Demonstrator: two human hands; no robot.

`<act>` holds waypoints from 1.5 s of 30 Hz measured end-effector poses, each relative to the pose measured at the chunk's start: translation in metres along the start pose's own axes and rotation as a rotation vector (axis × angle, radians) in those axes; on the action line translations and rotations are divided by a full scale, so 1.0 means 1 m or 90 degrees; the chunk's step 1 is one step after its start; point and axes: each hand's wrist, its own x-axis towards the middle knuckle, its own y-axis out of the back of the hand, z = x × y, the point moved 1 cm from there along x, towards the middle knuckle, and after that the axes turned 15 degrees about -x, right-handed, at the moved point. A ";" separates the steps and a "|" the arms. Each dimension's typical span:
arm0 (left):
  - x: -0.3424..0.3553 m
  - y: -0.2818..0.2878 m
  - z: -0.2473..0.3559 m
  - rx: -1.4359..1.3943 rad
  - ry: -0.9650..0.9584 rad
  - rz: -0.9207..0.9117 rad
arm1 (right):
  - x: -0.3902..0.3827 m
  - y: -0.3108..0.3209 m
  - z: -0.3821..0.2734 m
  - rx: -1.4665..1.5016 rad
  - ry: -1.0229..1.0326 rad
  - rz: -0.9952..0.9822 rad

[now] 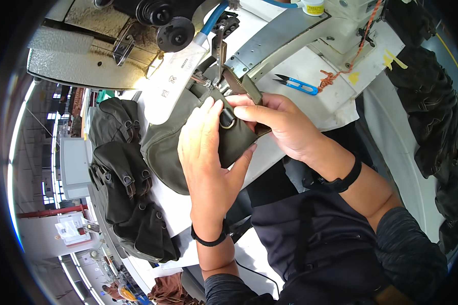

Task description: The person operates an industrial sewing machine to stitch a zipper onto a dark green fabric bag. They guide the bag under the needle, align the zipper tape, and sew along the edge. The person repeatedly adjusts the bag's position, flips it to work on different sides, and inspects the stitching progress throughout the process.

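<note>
An olive-green bag (170,152) with a D-ring on a small tab lies under the needle area of a sewing machine (211,76). My left hand (206,152) rests on it, fingers stretched forward and lying flat, the thumb out to the side near the bag's edge. Close to the D-ring, my right hand (285,124) is closed on the bag's edge, beside a folded zipper end (234,81) that stands up by the presser foot. Part of the edge is hidden behind the right fingers.
Blue-handled thread snips (297,85) lie on the machine bed, beside a tangle of orange cord (328,79). Several dark green bags (119,173) are piled on the left. More dark pieces (432,112) hang at the right. The white machine arm (170,84) overhangs the work.
</note>
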 end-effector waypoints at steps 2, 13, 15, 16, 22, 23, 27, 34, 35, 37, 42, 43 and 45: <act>0.001 -0.001 0.000 0.005 -0.004 0.004 | -0.001 0.001 0.001 -0.003 -0.010 -0.003; 0.006 -0.003 -0.004 -0.024 -0.003 0.021 | 0.006 0.006 0.004 0.006 0.005 -0.038; 0.007 -0.001 -0.005 -0.035 -0.010 0.027 | 0.007 0.006 0.004 0.001 0.010 -0.048; 0.007 -0.001 -0.007 -0.043 -0.014 0.033 | 0.007 0.006 0.004 0.004 0.017 -0.051; 0.009 0.003 -0.001 0.060 -0.034 0.083 | 0.010 0.011 -0.005 -0.116 0.052 -0.044; 0.006 0.001 0.003 0.101 -0.037 0.102 | 0.010 0.011 -0.004 -0.137 0.056 -0.043; 0.006 -0.021 0.003 0.034 0.002 0.207 | 0.008 0.015 -0.004 -0.257 0.081 -0.013; 0.005 -0.047 -0.013 -0.119 0.095 0.365 | 0.005 0.017 0.010 -0.267 0.043 0.016; 0.008 -0.045 -0.012 -0.164 0.121 0.378 | 0.005 0.014 0.009 -0.265 0.033 0.020; 0.011 -0.045 -0.010 -0.223 0.148 0.381 | 0.004 0.012 0.008 -0.271 0.058 0.028; 0.008 -0.049 -0.014 -0.361 0.145 0.399 | 0.008 0.008 0.011 -0.184 0.079 0.051; 0.006 -0.047 -0.014 -0.402 0.159 0.400 | 0.008 0.007 0.010 -0.171 0.074 0.055; 0.008 -0.043 -0.009 -0.389 0.181 0.391 | 0.006 0.004 0.009 -0.156 0.068 0.061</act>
